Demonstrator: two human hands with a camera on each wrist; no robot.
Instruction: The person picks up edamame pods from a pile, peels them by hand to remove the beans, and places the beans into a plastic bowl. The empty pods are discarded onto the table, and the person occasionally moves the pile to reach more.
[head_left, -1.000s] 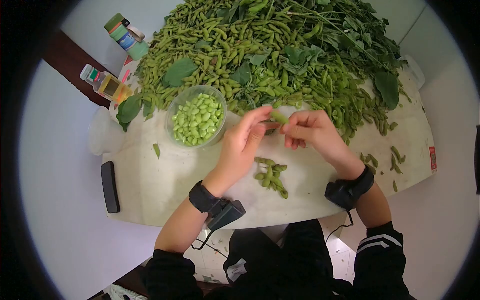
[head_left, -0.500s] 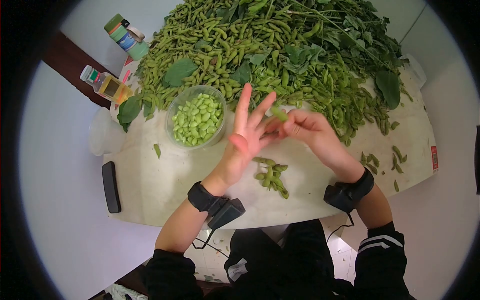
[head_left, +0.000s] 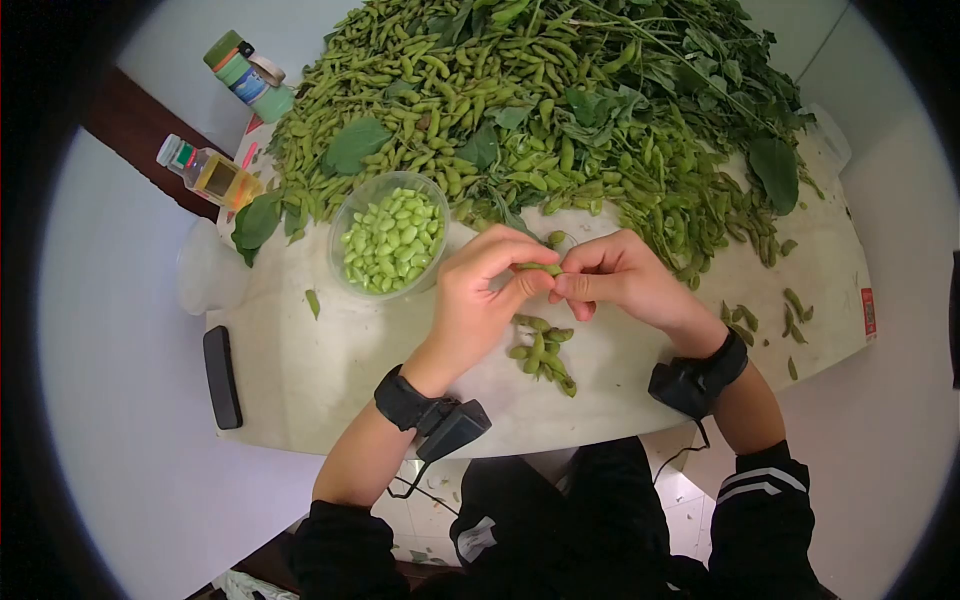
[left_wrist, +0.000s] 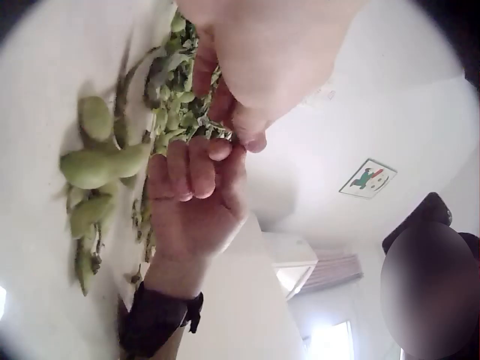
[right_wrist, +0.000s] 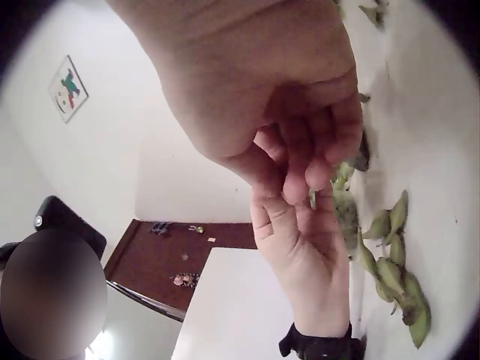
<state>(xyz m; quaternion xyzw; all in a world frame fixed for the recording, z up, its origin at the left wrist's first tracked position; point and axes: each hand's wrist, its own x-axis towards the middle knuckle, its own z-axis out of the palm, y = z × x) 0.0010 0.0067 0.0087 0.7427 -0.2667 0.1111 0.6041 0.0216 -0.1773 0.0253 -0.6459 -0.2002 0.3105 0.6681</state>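
Both hands meet over the table, pinching a green soybean pod [head_left: 543,268] between their fingertips. My left hand [head_left: 478,290] grips its left end with thumb and fingers, while the right hand [head_left: 628,280] pinches the other end. In the right wrist view only a sliver of the pod [right_wrist: 313,199] shows between the fingers. Just below the hands lies a small cluster of pods [head_left: 545,355] on the table. To the left of my left hand stands a clear plastic tub [head_left: 337,265] holding shelled green beans [head_left: 395,240].
A large heap of pods and leafy stems [head_left: 480,100] covers the back of the table [head_left: 290,380]. Left of it are a green bottle [head_left: 250,80] and a bottle of yellow liquid [head_left: 215,175]. A black phone-like object [head_left: 222,378] lies at the left edge; loose pods [head_left: 795,303] lie right.
Half a second ago my left hand was spread open beside the pod in the right hand. Now its fingers have closed on the pod, and both hands hold it slightly nearer my body.
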